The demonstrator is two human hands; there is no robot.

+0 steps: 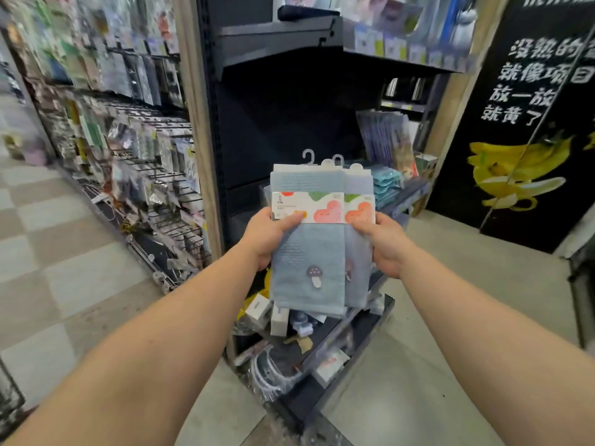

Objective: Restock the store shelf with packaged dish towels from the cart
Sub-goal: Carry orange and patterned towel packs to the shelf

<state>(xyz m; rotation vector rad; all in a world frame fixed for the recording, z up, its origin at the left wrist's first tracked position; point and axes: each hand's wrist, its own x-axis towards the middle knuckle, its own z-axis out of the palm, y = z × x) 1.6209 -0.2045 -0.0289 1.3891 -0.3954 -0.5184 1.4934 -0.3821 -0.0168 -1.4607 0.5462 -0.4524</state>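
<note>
I clamp both grips, left hand (269, 235) and right hand (384, 241), on the dish towel packs (317, 249), long axis upright, hooks at 12 o'clock toward the dark shelf (277, 37).

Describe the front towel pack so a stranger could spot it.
Start at the dark shelf unit in the middle; before it, two hands hold up blue towel packs. The front towel pack, gripped by the left hand, shows a whole mushroom patch, while the pack behind it peeks out on the right.
</note>
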